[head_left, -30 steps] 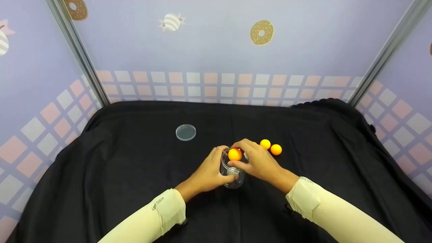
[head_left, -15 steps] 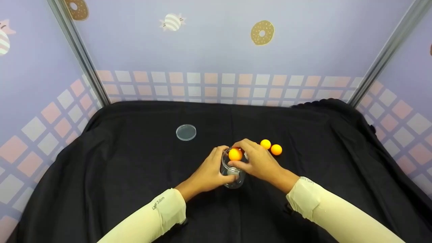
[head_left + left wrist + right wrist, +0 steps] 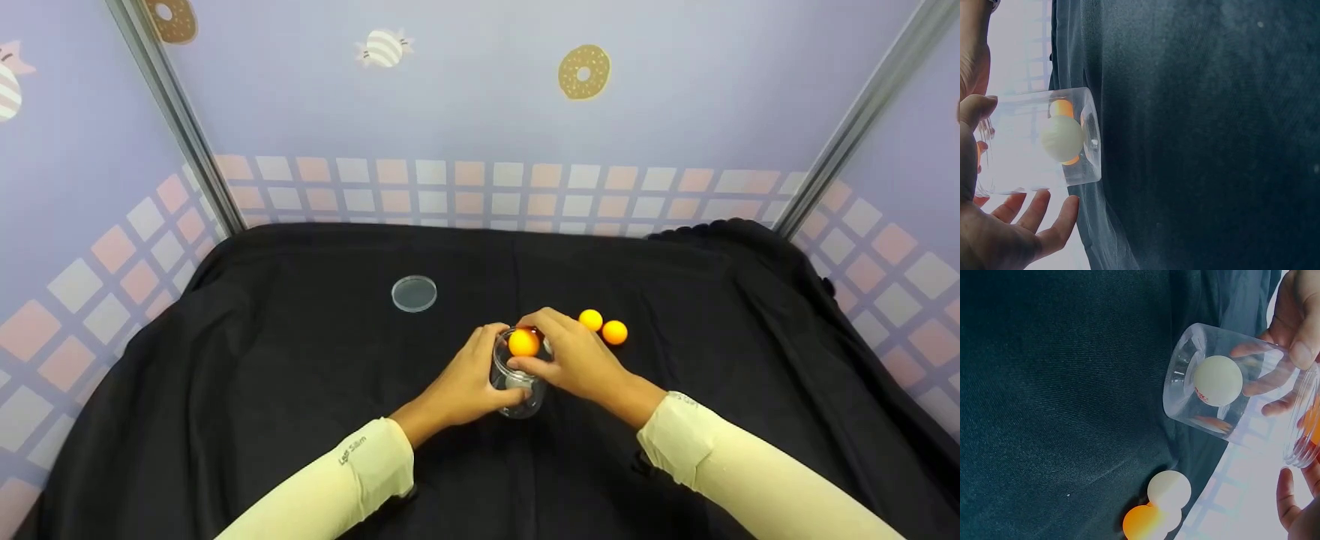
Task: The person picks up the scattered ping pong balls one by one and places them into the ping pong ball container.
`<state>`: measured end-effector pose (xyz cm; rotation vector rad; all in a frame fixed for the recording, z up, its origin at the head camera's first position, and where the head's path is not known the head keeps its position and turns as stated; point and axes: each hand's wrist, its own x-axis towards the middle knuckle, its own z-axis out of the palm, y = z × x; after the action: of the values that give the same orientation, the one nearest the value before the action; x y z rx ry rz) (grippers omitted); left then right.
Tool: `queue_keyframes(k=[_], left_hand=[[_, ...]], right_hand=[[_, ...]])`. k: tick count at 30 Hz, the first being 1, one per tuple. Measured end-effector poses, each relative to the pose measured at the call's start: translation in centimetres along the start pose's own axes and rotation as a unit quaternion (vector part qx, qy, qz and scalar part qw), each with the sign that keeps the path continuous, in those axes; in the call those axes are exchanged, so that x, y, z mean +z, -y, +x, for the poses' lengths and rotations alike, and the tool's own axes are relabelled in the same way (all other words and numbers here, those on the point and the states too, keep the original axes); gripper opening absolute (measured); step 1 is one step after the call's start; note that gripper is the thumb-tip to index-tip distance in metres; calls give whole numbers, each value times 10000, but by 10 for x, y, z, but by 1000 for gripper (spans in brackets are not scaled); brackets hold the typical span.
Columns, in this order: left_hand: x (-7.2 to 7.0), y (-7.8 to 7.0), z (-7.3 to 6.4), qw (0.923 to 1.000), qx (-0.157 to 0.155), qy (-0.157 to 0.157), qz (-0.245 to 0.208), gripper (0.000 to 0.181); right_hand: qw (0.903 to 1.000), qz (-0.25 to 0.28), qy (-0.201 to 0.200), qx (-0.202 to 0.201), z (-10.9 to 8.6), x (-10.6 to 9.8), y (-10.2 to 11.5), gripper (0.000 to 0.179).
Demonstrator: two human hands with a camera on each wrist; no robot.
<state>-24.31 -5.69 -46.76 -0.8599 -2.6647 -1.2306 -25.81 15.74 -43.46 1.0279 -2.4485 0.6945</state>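
My left hand [image 3: 465, 379] grips a clear plastic jar [image 3: 529, 406] near its neck, thumb on the near side and fingers on the far side. Inside the jar, close to its bottom, is a white ping-pong ball [image 3: 1218, 381], also plain in the left wrist view. At the open mouth my right hand [image 3: 571, 357] holds an orange ping-pong ball [image 3: 523, 343] between thumb and fingers. In the right wrist view this ball shows only in part at the right edge. Part of the jar's rim is hidden behind the right hand.
A round clear lid [image 3: 414, 293] lies on the black cloth [image 3: 322, 337], back and left of the jar. To the right, beyond the right hand, sit two orange balls [image 3: 615, 332]. The right wrist view shows white balls [image 3: 1169, 490] beside an orange one. Patterned walls stand behind.
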Motion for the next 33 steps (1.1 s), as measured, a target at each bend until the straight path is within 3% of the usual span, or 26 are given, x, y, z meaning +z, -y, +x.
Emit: queue_keyframes(k=[18, 33], left_hand=[[0, 0, 0, 10000, -1, 58, -45, 86], [0, 0, -1, 9997, 172, -100, 155, 85]], right_hand=[[10000, -40, -43, 28, 0, -1, 0, 50], [9999, 68, -24, -73, 0, 0, 0, 46]])
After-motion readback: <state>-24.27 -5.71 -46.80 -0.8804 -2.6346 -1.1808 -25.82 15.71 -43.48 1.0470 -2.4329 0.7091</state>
